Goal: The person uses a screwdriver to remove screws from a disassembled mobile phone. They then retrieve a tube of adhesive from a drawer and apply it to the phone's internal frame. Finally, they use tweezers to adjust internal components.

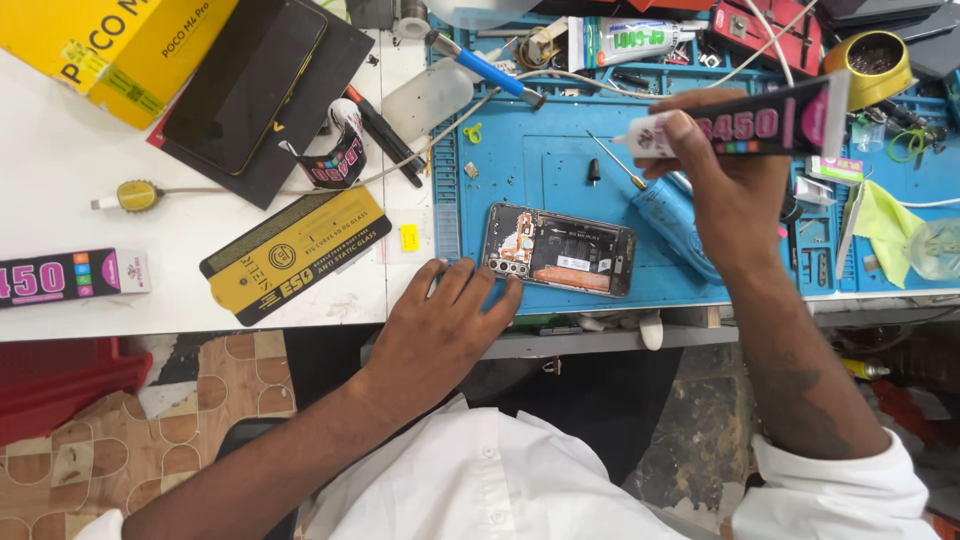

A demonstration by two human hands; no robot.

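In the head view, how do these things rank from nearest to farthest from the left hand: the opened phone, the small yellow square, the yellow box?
From the left hand:
1. Opened phone, at its fingertips on the blue mat.
2. Small yellow square, just left of the mat.
3. Yellow box, far top-left corner.

The bench holds two phones, one opened phone (558,263) and one black phone (243,82), one glue tube (745,127), two yellow boxes (115,45), and one blue repair mat (560,160).
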